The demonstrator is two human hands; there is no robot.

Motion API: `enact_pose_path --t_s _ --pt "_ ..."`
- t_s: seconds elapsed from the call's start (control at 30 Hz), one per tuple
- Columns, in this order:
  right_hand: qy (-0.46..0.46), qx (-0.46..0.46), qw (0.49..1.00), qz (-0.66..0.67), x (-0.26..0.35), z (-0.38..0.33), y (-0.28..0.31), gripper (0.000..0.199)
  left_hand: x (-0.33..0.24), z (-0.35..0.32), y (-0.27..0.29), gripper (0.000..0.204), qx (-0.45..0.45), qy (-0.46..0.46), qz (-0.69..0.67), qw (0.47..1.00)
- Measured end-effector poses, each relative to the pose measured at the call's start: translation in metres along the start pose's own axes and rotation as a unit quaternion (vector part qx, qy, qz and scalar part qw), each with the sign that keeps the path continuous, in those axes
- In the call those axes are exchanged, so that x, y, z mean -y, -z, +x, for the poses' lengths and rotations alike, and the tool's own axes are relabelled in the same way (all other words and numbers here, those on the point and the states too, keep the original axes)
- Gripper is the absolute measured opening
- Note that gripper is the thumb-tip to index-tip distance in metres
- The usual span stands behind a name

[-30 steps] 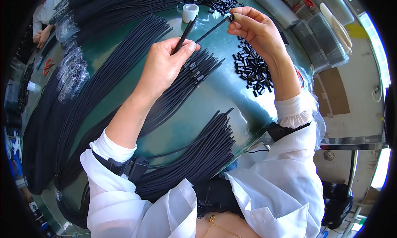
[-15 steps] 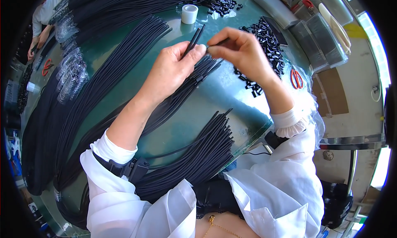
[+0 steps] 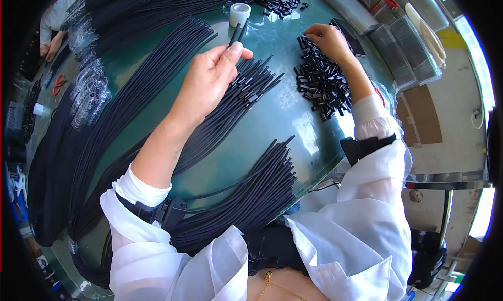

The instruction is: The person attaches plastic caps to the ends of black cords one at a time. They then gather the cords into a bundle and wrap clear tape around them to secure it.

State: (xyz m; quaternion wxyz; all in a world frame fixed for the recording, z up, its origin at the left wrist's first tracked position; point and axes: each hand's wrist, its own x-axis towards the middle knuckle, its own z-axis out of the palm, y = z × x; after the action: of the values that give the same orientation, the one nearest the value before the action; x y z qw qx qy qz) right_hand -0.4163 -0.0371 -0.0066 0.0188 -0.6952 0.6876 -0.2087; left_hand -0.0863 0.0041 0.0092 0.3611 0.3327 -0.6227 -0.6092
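Note:
In my left hand [image 3: 207,81], two black cord ends [image 3: 237,34] are pinched between thumb and fingers, pointing up and away from me. My right hand [image 3: 331,43] is at the far edge of a pile of small black tube-like pieces [image 3: 324,86]. Its fingers are bent together at the pieces, and whatever lies between the fingertips is hidden. Beneath and beside my left hand lies a bundle of black cords [image 3: 225,115], with small shiny black pieces near several of its ends.
More black cord bundles lie at the near side [image 3: 262,188] and left [image 3: 157,73]. A white tape roll [image 3: 240,15] stands behind my left hand. Another small black heap [image 3: 281,5] lies farther back. Clear plastic boxes [image 3: 403,52] stand right. A co-worker's hands [image 3: 51,47] show far left.
My right hand has left my left hand and moved right to the pile of black pieces. My left hand, still gripping the cords, has shifted slightly left and away from me.

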Motion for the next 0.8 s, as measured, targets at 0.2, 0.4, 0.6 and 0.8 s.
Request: enact_pose_path --t_s 0.2,0.4,0.6,0.8 --pt "-0.021 0.093 0.979 -0.182 0.011 0.031 -0.018 0.017 0.003 0.001 -0.002 0.020 -0.026 0.019 -0.054 0.998" --pt "-0.008 0.152 0.970 -0.187 0.007 0.038 -0.020 0.019 0.003 0.002 -0.003 0.019 -0.010 0.033 -0.028 0.999" --pt "0.004 0.075 0.986 0.151 0.059 0.007 -0.021 0.020 0.004 0.001 -0.002 0.017 -0.015 0.037 -0.051 0.998" --pt "-0.070 0.035 0.827 0.557 0.128 -0.045 0.006 0.018 0.006 0.000 -0.004 0.015 -0.011 0.026 -0.052 0.998"
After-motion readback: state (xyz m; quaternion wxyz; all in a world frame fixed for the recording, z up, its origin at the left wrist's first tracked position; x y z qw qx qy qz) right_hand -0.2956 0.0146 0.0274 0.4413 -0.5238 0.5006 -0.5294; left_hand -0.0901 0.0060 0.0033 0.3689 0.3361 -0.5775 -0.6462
